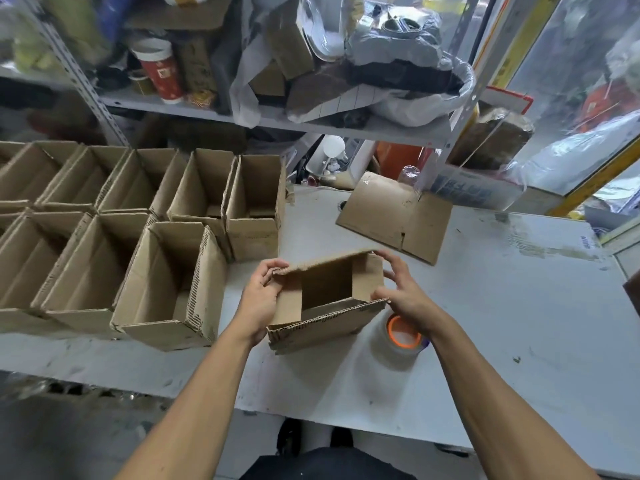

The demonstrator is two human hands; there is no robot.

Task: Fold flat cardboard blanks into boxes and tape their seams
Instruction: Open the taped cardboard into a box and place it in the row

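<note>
Both hands hold a half-formed box (327, 299) just above the white table (485, 306); the left hand (259, 299) curls around its left flap, the right hand (403, 292) pinches its right edge with thumb and fingers; a tape roll (401, 336) sits on the table just beside the right wrist; flat blanks (394, 216) lie further back; finished boxes (166, 278) stand in 2 rows at left, open tops up.

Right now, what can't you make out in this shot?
- Tape roll: head view, partly behind the right hand.
- Box in both hands: its underside faces away; left hand covers one end.
- Assembled boxes: row cut by the left edge.
</note>
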